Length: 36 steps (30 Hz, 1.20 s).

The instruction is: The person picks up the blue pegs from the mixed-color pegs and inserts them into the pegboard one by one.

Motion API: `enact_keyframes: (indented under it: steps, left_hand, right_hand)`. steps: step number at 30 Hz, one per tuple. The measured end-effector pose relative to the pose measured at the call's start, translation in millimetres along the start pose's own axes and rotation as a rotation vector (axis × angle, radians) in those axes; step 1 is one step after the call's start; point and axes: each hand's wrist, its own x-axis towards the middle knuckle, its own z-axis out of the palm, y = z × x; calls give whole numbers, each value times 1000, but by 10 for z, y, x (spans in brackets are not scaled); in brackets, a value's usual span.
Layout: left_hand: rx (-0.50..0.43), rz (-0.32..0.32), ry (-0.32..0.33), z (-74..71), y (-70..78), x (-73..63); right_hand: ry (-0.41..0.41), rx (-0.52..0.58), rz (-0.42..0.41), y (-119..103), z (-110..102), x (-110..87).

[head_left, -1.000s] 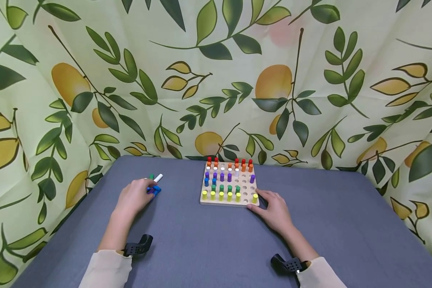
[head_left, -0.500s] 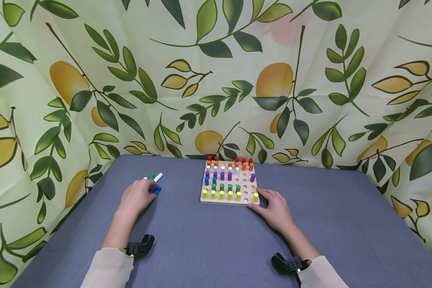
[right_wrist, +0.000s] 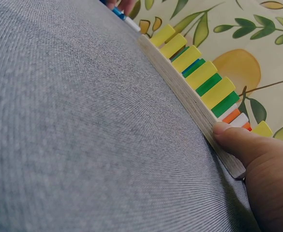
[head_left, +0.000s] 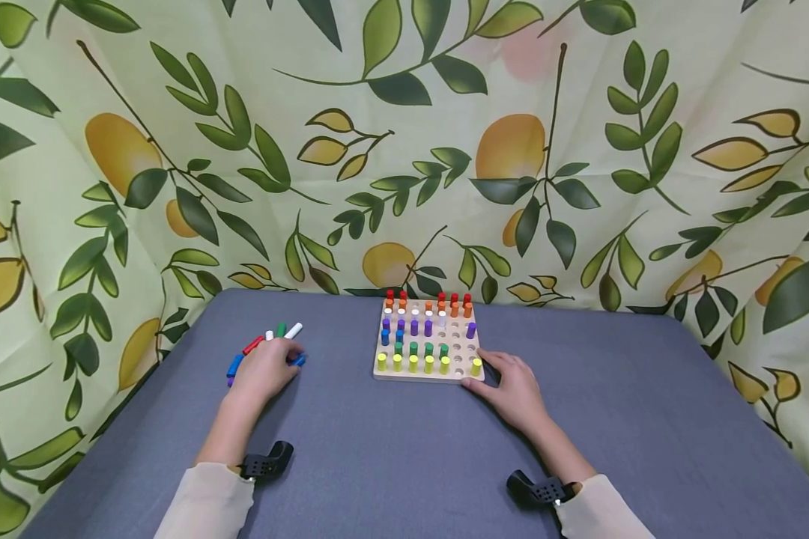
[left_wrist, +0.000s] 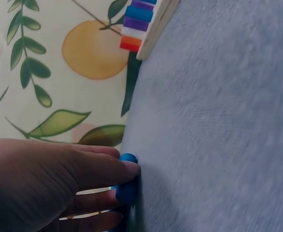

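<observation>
In the head view my left hand (head_left: 270, 368) is low over the cloth at the left, among loose pegs. Its thumb and fingers pinch a blue peg (left_wrist: 126, 192), seen close in the left wrist view. My right hand (head_left: 512, 385) grips the near right corner of a wooden pegboard (head_left: 418, 377), thumb on the front edge and fingers along the right side. Coloured pegs stand upright in rows on the board: yellow pegs (head_left: 413, 364) in front, then green, blue, purple, white, orange and red. Several holes are bare, mostly toward the right.
Around my left hand lie a white peg (head_left: 295, 330), a green peg (head_left: 281, 329), a red peg (head_left: 252, 345) and a blue peg beyond the wrist (head_left: 234, 365). Grey-blue cloth (head_left: 377, 457) covers the table. A leaf-patterned curtain (head_left: 243, 187) hangs behind it.
My left hand has shifted slightly right, so red, blue and purple pegs now show to its left. My right hand keeps its hold on the pegboard.
</observation>
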Motion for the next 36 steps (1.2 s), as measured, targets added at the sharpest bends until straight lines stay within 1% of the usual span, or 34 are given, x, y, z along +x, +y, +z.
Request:
enact_keyframes:
  steps: [4, 7, 9, 13, 17, 24, 27, 31, 36]
  left_hand:
    - [-14, 32, -16, 59, 83, 22]
    - [-20, 46, -11, 117, 147, 56]
    - [-23, 41, 4, 158, 190, 85]
    - [-31, 4, 31, 230, 282, 147]
    - [-32, -19, 42, 293, 413, 250]
    - [-29, -53, 28, 391, 710, 503]
    - [-40, -69, 27, 434, 807, 604]
    - [-55, -85, 34, 502, 866, 704]
    - [-98, -93, 38, 581, 852, 770]
  right_hand:
    - [4, 2, -3, 4, 6, 0]
    - [6, -1, -3, 7, 15, 3]
    - [4, -2, -1, 7, 19, 6]
    - [-5, -1, 4, -2, 20, 6]
    - [2, 0, 9, -8, 9, 2]
    - [-4, -4, 14, -6, 8, -5]
    - [0, -6, 15, -5, 12, -6]
    - [4, -4, 14, -7, 17, -6]
    - [7, -1, 17, -2, 21, -3]
